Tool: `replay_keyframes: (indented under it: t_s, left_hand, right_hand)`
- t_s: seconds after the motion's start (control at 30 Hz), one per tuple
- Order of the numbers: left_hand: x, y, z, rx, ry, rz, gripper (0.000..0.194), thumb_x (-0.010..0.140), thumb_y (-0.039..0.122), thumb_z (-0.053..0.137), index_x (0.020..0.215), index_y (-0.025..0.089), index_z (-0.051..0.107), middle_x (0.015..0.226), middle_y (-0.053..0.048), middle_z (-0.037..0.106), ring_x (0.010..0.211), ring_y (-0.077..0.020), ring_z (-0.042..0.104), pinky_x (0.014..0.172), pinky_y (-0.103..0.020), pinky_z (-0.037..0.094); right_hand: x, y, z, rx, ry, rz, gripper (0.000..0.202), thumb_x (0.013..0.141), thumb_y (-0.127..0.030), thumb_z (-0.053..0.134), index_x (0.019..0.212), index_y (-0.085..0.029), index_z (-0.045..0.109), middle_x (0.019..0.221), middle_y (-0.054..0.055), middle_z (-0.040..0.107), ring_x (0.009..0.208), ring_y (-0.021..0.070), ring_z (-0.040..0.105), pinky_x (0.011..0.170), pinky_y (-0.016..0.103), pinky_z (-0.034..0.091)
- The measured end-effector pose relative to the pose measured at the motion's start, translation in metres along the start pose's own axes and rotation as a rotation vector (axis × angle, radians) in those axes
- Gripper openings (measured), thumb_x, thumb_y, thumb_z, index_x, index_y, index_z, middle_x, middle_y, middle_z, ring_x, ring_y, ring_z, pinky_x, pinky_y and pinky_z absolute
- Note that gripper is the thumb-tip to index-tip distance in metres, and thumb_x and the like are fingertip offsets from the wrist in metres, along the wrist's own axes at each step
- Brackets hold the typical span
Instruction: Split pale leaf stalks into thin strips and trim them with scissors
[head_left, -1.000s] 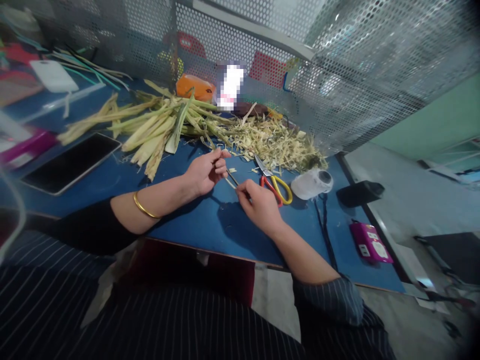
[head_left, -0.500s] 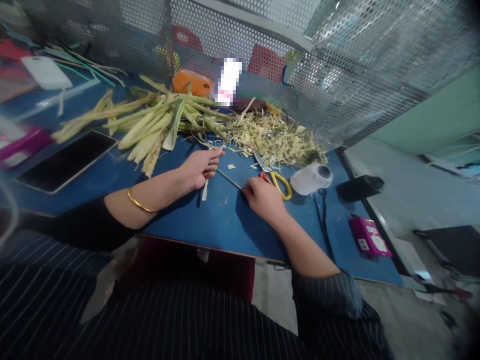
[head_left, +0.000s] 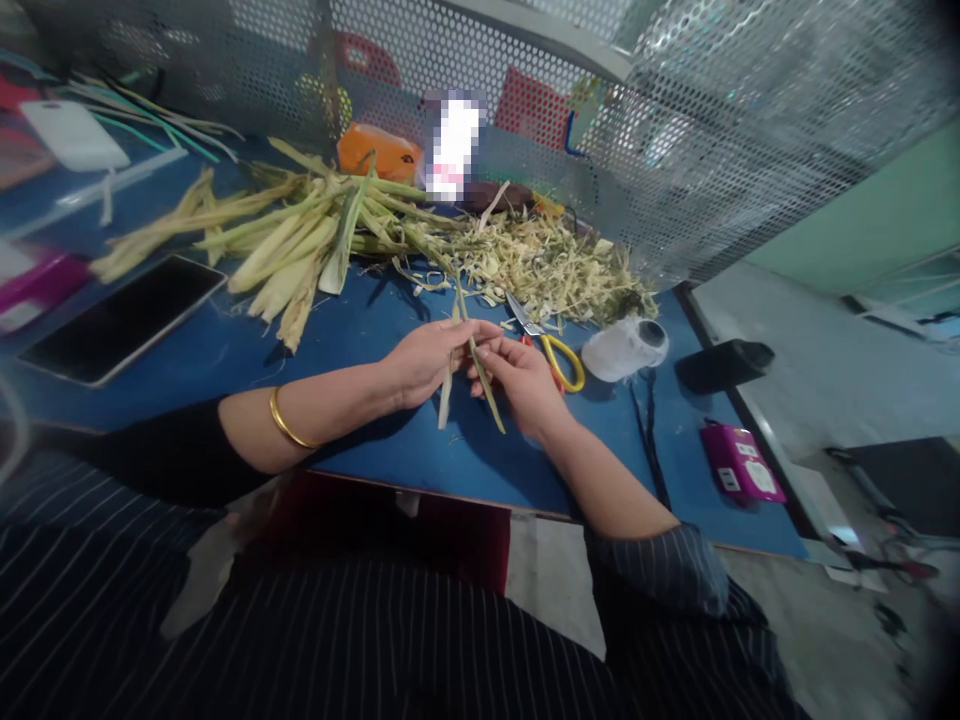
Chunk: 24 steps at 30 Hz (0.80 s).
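at the left edge of the frame, the magenta packet [head_left: 46, 290] is blurred and cut off — its print can't be read. the red item [head_left: 22, 152] at upper left is cut off by that edge too. near the top middle, a bright upright shape [head_left: 454, 148] is pixelated past telling. the left fingertips [head_left: 491, 329] overlap the right hand [head_left: 525, 385], so the exact grip is hidden — and the scissors' red handle [head_left: 556, 378] lies partly behind that hand.
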<state>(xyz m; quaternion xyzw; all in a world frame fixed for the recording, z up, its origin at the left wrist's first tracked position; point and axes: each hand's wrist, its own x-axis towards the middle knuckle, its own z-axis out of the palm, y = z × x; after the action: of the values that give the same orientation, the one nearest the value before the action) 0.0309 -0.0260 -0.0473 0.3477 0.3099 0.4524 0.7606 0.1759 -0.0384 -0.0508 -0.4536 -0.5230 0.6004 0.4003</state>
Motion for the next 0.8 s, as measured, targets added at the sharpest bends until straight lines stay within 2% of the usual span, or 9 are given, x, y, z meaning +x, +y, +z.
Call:
replay_keyframes:
  t_s: [0.03,0.1,0.2,0.33,0.4,0.53,0.63,0.7,0.8]
  left_hand:
    - [0.0,0.0,-0.001,-0.005,0.012,0.018,0.023,0.095,0.023,0.046,0.086,0.013,0.065,0.089,-0.01,0.069,0.068,-0.0138,0.062,0.062,-0.028,0.052]
    - [0.002,0.003,-0.004,-0.048,0.036,0.07,0.027,0.096,0.025,0.043,0.081,0.014,0.063,0.099,-0.011,0.07,0.081,-0.0158,0.066,0.072,-0.031,0.054]
    - [0.005,0.01,-0.009,-0.141,0.06,0.111,0.026,0.097,0.024,0.042,0.08,0.015,0.06,0.101,-0.01,0.071,0.095,-0.0168,0.068,0.089,-0.034,0.051]
    - [0.006,0.014,-0.012,-0.19,0.097,0.061,0.025,0.097,0.021,0.041,0.076,0.016,0.055,0.07,-0.002,0.066,0.065,-0.0124,0.066,0.077,-0.032,0.055]
    - [0.006,0.016,-0.012,-0.177,0.082,0.039,0.024,0.096,0.019,0.042,0.075,0.016,0.053,0.06,0.002,0.058,0.055,-0.01,0.06,0.069,-0.029,0.055]
    - [0.008,0.022,-0.014,-0.175,0.14,0.08,0.026,0.097,0.021,0.04,0.075,0.016,0.053,0.064,0.0,0.061,0.057,-0.0099,0.061,0.071,-0.029,0.056]
    - [0.01,0.026,-0.016,-0.203,0.178,0.083,0.028,0.098,0.021,0.039,0.074,0.016,0.052,0.065,0.0,0.063,0.061,-0.0105,0.063,0.076,-0.031,0.056]
    - [0.01,0.026,-0.016,-0.197,0.172,0.101,0.029,0.098,0.022,0.037,0.073,0.017,0.051,0.065,0.0,0.063,0.06,-0.0105,0.064,0.078,-0.032,0.056]
    - [0.01,0.021,-0.012,-0.156,0.182,0.161,0.03,0.099,0.024,0.035,0.074,0.017,0.049,0.067,-0.001,0.065,0.064,-0.012,0.067,0.081,-0.033,0.056]
  right_hand:
    - [-0.001,0.0,0.001,0.011,-0.031,0.018,0.025,0.077,-0.04,0.067,0.08,-0.018,0.057,0.07,-0.002,0.064,0.05,0.0071,0.058,0.05,0.02,0.045]
    - [-0.003,0.0,0.002,-0.023,-0.095,0.053,0.024,0.078,-0.04,0.066,0.083,-0.018,0.058,0.07,-0.003,0.063,0.049,0.0073,0.056,0.049,0.021,0.045]
    - [-0.008,-0.003,0.002,-0.236,-0.112,0.012,0.024,0.086,-0.04,0.056,0.078,-0.018,0.059,0.059,-0.004,0.058,0.041,0.0064,0.048,0.043,0.021,0.038]
    - [-0.014,-0.006,0.002,-0.581,-0.097,-0.165,0.032,0.093,-0.038,0.046,0.071,-0.018,0.06,0.047,-0.006,0.048,0.042,0.007,0.043,0.047,0.021,0.035]
    - [-0.015,-0.005,0.003,-0.639,-0.098,-0.193,0.033,0.093,-0.038,0.046,0.071,-0.018,0.059,0.046,-0.006,0.047,0.043,0.0073,0.044,0.05,0.021,0.036]
    - [-0.016,-0.001,0.004,-0.567,-0.132,-0.133,0.033,0.096,-0.042,0.039,0.082,-0.019,0.058,0.057,-0.004,0.058,0.041,0.0069,0.047,0.047,0.021,0.039]
    - [-0.014,0.003,0.003,-0.571,-0.162,-0.121,0.031,0.095,-0.041,0.042,0.081,-0.019,0.058,0.057,-0.003,0.061,0.041,0.0068,0.05,0.047,0.02,0.041]
    - [-0.012,0.005,0.004,-0.482,-0.156,-0.093,0.031,0.093,-0.044,0.044,0.081,-0.019,0.058,0.06,-0.003,0.063,0.041,0.0072,0.053,0.046,0.019,0.043]
    - [-0.01,0.006,0.009,-0.284,-0.149,0.011,0.033,0.089,-0.052,0.048,0.085,-0.019,0.056,0.08,0.002,0.07,0.045,0.008,0.06,0.043,0.02,0.045]
